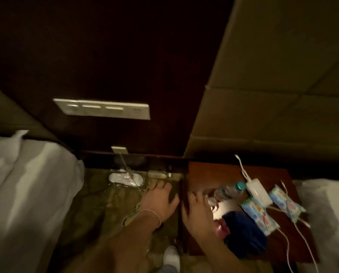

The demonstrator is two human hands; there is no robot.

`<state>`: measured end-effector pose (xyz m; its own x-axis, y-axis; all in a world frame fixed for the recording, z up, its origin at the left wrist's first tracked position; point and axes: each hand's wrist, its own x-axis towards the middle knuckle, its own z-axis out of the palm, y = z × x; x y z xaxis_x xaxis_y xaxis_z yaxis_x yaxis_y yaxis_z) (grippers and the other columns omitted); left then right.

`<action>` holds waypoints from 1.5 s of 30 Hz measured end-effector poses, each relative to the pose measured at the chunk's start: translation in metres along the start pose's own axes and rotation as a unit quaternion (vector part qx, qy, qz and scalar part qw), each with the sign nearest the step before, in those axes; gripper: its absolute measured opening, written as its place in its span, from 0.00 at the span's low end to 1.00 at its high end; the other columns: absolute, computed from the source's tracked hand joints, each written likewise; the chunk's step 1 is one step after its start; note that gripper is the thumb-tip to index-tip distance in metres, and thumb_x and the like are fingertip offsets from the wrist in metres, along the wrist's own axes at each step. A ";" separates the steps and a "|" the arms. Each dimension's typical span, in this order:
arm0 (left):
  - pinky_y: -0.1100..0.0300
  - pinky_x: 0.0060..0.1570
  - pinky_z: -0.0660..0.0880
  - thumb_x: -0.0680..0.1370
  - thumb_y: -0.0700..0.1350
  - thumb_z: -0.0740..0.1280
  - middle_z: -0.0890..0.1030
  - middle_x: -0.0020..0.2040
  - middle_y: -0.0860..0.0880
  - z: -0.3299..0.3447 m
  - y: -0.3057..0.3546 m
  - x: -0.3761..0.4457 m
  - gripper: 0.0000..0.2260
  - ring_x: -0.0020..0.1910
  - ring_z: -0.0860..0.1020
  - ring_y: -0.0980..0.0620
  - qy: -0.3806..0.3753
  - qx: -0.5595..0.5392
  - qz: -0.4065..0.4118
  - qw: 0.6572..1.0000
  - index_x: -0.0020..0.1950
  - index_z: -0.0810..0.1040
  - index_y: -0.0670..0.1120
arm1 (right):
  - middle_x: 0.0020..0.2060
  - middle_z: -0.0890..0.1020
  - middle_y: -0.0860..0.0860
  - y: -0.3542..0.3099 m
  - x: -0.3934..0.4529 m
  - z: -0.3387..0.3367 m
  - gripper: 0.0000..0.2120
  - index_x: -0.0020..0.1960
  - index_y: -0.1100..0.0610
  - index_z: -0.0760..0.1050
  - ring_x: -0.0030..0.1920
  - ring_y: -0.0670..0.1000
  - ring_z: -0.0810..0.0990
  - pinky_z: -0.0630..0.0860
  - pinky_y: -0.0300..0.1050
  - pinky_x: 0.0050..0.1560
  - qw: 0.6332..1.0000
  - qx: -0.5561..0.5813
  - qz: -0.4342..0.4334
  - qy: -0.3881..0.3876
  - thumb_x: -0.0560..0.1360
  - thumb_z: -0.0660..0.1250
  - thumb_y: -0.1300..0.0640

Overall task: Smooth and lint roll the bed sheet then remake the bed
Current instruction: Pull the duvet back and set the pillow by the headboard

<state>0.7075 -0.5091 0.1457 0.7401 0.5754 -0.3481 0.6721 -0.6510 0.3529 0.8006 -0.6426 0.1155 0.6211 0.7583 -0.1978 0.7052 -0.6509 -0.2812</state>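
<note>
**A:** ok so where's everything at? kinda dark in here.

**B:** yeah, dim and blurry. Both hands are down low in the gap between two beds. The left hand reaches toward the floor beside the nightstand, fingers spread and fairly straight, not holding anything I can make out. There's a thin string band on that wrist.

**A:** and the right one?

**B:** The right hand sits at the near left corner of the nightstand, fingers loosely extended over the top edge. Can't tell if it has hold of anything, too smeared.

**A:** the bed sheet?

**B:** The white bed sheet is on the bed at the left, rumpled with folds, hanging down the side. No lint roller that I can pick out.

**A:** what's on the nightstand?

**B:** A water bottle lying on its side with a teal cap, a white charger with cables, two packs of wipes, and something dark blue at the front. On the floor there's a white slipper near the wall, and a switch panel on the dark wood above it.
</note>
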 end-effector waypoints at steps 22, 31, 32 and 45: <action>0.52 0.40 0.73 0.73 0.63 0.51 0.78 0.43 0.47 -0.339 -0.487 -0.361 0.24 0.44 0.78 0.43 0.319 0.055 -0.371 0.871 0.47 0.80 0.49 | 0.54 0.72 0.48 -0.679 -0.025 -0.081 0.16 0.59 0.52 0.73 0.54 0.51 0.73 0.73 0.46 0.53 0.884 0.057 -0.460 0.068 0.79 0.58 0.44; 0.53 0.52 0.70 0.80 0.62 0.55 0.77 0.57 0.49 -0.387 -0.583 -0.416 0.21 0.57 0.74 0.47 0.331 0.060 -0.461 0.821 0.62 0.75 0.51 | 0.49 0.76 0.52 -0.829 -0.023 -0.054 0.15 0.55 0.55 0.77 0.48 0.55 0.77 0.78 0.50 0.43 0.824 0.062 -0.555 0.094 0.74 0.67 0.46; 0.53 0.52 0.70 0.80 0.63 0.54 0.77 0.58 0.49 -0.393 -0.594 -0.413 0.21 0.57 0.74 0.46 0.328 0.064 -0.464 0.821 0.63 0.75 0.51 | 0.49 0.76 0.52 -0.844 -0.015 -0.052 0.15 0.54 0.55 0.77 0.48 0.56 0.77 0.78 0.50 0.43 0.821 0.065 -0.559 0.095 0.74 0.67 0.46; 0.40 0.71 0.60 0.77 0.70 0.53 0.61 0.77 0.47 -0.568 -0.743 -0.306 0.32 0.76 0.58 0.41 0.353 0.057 -0.472 0.806 0.76 0.60 0.55 | 0.59 0.72 0.54 -1.062 0.161 -0.082 0.26 0.59 0.53 0.71 0.58 0.58 0.69 0.68 0.55 0.56 0.829 0.026 -0.530 0.173 0.75 0.56 0.32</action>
<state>-0.0043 0.0797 0.4832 -0.2439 0.9529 0.1801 0.9667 0.2241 0.1235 0.1800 0.1680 0.4593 -0.2723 0.8420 0.4658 0.9076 0.3855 -0.1662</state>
